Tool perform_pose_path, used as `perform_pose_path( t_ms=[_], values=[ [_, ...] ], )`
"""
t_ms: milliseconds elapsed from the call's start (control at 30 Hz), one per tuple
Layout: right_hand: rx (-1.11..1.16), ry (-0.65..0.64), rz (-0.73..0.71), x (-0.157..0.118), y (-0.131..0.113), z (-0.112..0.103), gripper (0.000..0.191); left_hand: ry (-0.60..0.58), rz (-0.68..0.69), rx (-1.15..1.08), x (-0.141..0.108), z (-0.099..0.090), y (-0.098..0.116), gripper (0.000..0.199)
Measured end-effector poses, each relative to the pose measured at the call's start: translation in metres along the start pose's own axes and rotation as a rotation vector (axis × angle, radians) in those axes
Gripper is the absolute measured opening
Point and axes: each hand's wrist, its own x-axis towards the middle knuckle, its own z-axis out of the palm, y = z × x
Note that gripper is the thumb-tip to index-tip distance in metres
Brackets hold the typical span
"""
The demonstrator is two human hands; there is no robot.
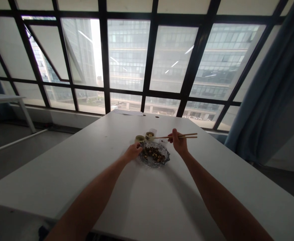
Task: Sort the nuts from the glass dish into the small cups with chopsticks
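Observation:
A clear glass dish (pixel 153 163) with a wavy rim holds a mix of dark and pale small pieces. At its left rim is my left hand (pixel 133 151), fingers closed on the edge. My right hand (pixel 179 142) grips a pair of wooden chopsticks (pixel 190 135) to the right of the dish; their tips point left, at a small cup (pixel 150 134) with pale pieces in it. Another small cup (pixel 140 138) stands just left of that one, close above my left hand; no pieces can be made out in it.
All this stands on a long white table (pixel 91 167). A white sheet (pixel 128 112) lies at its far end. Beyond are large windows, with a blue curtain (pixel 259 100) at the right and another white table (pixel 3 98) at the left.

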Motion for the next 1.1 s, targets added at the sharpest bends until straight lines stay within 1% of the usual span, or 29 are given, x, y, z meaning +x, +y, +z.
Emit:
perform_pose_path(
  t_ms=[33,100,167,300,400,467,567,633,867,1100],
  values=[
    [-0.003,-0.042,0.018,-0.002,-0.004,-0.006,0.072,0.002,-0.006,-0.006,0.0,0.0,0.0,0.028],
    [-0.02,-0.167,0.045,-0.006,-0.009,-0.015,0.074,-0.004,-0.01,-0.014,-0.001,-0.001,0.001,0.027],
    [-0.051,-0.274,0.061,-0.01,-0.011,-0.02,0.073,-0.017,-0.003,-0.009,-0.002,-0.003,0.002,0.026],
    [-0.144,-0.351,0.019,-0.018,-0.003,-0.019,0.07,-0.03,0.005,0.026,-0.004,-0.005,0.002,0.027],
    [-0.135,-0.422,0.007,-0.022,0.004,-0.019,0.068,-0.044,0.02,0.037,-0.005,-0.006,0.002,0.027],
    [-0.091,-0.407,0.034,-0.023,0.007,-0.02,0.068,-0.047,0.02,0.046,-0.004,-0.006,0.001,0.028],
    [-0.028,-0.288,0.041,-0.023,0.006,-0.022,0.068,-0.05,0.024,0.062,-0.004,-0.006,0.002,0.027],
    [-0.004,-0.248,0.026,-0.024,0.005,-0.021,0.068,-0.052,0.028,0.065,-0.003,-0.006,0.001,0.027],
    [-0.05,-0.352,0.007,-0.03,0.01,-0.013,0.066,-0.045,0.052,0.023,-0.001,-0.004,-0.004,0.028],
    [-0.121,-0.341,-0.054,-0.031,0.012,-0.013,0.063,-0.039,0.045,0.03,0.001,-0.003,-0.006,0.027]
  ],
)
